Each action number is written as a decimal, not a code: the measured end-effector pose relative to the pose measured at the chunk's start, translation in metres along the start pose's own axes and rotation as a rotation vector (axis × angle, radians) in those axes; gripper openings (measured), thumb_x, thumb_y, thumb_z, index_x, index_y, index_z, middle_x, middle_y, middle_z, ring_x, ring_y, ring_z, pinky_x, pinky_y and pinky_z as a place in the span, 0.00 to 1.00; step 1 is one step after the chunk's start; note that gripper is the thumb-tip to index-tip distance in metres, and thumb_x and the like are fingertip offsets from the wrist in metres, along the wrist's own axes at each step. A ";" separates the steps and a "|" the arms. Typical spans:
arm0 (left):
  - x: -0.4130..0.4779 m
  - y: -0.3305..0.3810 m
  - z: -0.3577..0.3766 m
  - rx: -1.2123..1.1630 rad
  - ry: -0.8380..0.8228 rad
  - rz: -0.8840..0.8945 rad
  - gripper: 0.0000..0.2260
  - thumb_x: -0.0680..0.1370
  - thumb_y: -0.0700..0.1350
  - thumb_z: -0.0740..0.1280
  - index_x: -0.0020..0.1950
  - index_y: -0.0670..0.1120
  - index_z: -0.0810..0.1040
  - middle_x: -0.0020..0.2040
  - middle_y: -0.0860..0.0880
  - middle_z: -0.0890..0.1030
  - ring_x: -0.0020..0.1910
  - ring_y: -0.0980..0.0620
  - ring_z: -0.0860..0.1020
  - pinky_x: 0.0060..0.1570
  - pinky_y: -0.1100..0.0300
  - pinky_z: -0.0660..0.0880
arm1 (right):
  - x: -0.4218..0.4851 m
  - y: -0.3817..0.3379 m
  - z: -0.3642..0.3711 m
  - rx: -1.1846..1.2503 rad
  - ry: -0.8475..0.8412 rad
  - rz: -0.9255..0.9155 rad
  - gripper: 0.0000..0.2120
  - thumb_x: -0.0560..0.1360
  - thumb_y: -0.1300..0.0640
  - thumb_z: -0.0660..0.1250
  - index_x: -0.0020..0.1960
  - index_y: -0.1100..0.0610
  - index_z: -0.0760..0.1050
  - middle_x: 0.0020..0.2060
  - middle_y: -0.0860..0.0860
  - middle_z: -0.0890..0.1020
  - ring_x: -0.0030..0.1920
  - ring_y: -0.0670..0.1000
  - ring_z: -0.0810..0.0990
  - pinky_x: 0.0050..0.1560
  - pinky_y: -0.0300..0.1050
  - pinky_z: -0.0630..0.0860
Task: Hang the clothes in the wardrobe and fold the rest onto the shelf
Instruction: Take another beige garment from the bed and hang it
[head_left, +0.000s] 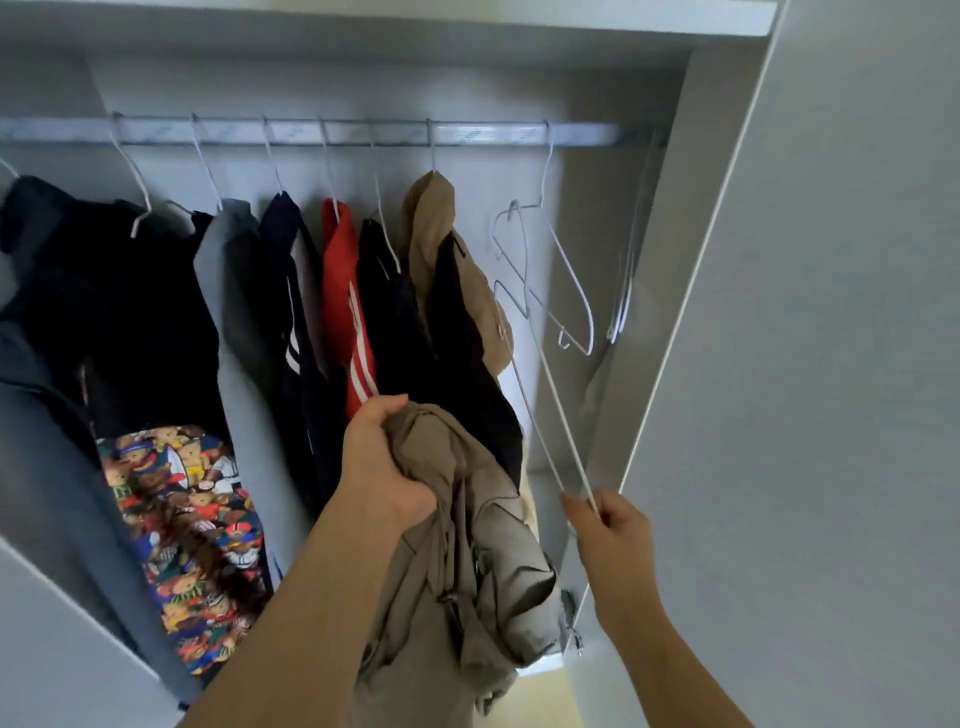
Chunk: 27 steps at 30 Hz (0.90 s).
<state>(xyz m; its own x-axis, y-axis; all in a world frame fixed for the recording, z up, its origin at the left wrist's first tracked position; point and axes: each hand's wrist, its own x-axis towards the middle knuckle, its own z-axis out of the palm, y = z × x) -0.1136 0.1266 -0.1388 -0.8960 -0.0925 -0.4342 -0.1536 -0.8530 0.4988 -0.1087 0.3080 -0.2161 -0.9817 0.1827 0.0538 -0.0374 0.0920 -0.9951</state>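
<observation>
Two hands work: our left hand (382, 467) clenches a khaki garment (467, 545); at three o'clock, our right hand (610, 525) pinches a white wire hanger (550, 415).

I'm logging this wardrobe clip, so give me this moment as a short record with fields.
left hand: gripping bunched khaki garment
right hand: pinching white wire hanger, off the rail
rail: dark, grey, red and tan clothes hung left; empty hanger at right
khaki garment: not yet on a hanger
</observation>
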 end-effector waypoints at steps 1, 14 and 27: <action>-0.003 -0.004 -0.003 0.022 0.008 -0.013 0.07 0.73 0.47 0.65 0.39 0.44 0.77 0.36 0.47 0.78 0.36 0.50 0.77 0.46 0.57 0.77 | -0.007 0.001 -0.006 -0.008 -0.021 -0.005 0.23 0.72 0.63 0.68 0.28 0.55 0.56 0.25 0.52 0.58 0.28 0.50 0.57 0.31 0.42 0.58; -0.066 -0.073 -0.055 0.322 0.053 -0.053 0.31 0.75 0.63 0.61 0.22 0.43 0.81 0.29 0.44 0.82 0.26 0.47 0.82 0.36 0.50 0.72 | -0.117 0.043 -0.067 -0.405 -0.432 -0.060 0.21 0.73 0.55 0.66 0.22 0.45 0.67 0.18 0.44 0.66 0.22 0.43 0.61 0.30 0.37 0.60; -0.076 -0.077 -0.053 0.633 0.100 -0.137 0.18 0.72 0.56 0.70 0.31 0.43 0.81 0.33 0.44 0.82 0.33 0.46 0.81 0.41 0.50 0.76 | -0.146 0.060 -0.100 -0.864 -0.827 -0.072 0.17 0.72 0.53 0.65 0.28 0.56 0.64 0.27 0.50 0.67 0.31 0.47 0.67 0.33 0.36 0.65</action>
<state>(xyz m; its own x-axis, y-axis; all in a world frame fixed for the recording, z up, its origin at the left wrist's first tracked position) -0.0121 0.1720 -0.1835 -0.8127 -0.0775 -0.5774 -0.5064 -0.3962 0.7659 0.0512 0.3845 -0.2750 -0.8170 -0.5053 -0.2779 -0.2701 0.7610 -0.5899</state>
